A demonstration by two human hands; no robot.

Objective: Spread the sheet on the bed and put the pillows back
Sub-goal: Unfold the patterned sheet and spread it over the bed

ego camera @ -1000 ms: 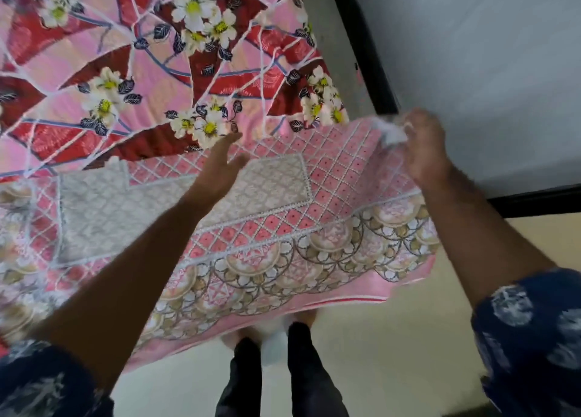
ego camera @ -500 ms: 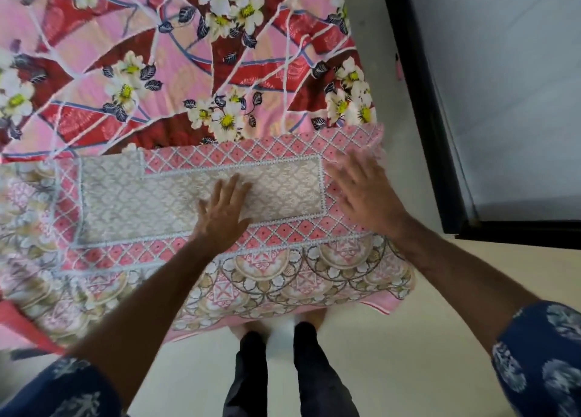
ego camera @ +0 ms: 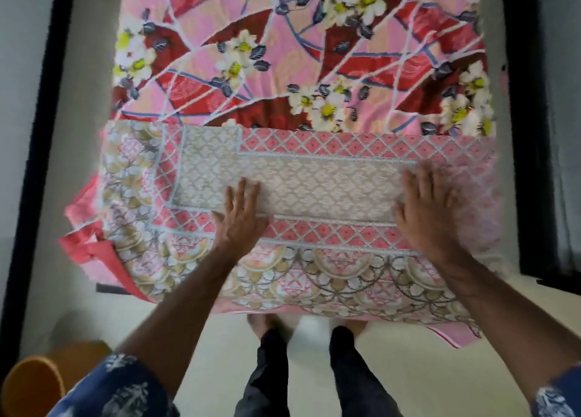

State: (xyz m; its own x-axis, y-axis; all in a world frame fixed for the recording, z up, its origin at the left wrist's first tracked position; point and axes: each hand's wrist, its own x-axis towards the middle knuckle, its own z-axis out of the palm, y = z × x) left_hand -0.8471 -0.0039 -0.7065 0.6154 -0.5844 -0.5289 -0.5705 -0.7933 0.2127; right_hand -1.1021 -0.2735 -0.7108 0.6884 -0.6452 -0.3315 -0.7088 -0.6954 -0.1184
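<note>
Sheet point(ego camera: 314, 180) under both flat hands, orange bin point(ego camera: 34, 385) nearby

pale floor point(ego camera: 471, 382), orange bin point(ego camera: 31, 385), black frames point(ego camera: 515, 127) alongside

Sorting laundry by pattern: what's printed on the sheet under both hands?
Pink diamond lattice around a beige panel, scalloped border below; head view.

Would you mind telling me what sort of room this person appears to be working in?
Most likely a bedroom at home. A bed covered in floral fabric fills the view, both hands press flat on a folded pink patterned sheet laid across it, and bare feet stand on a plain floor.
</note>
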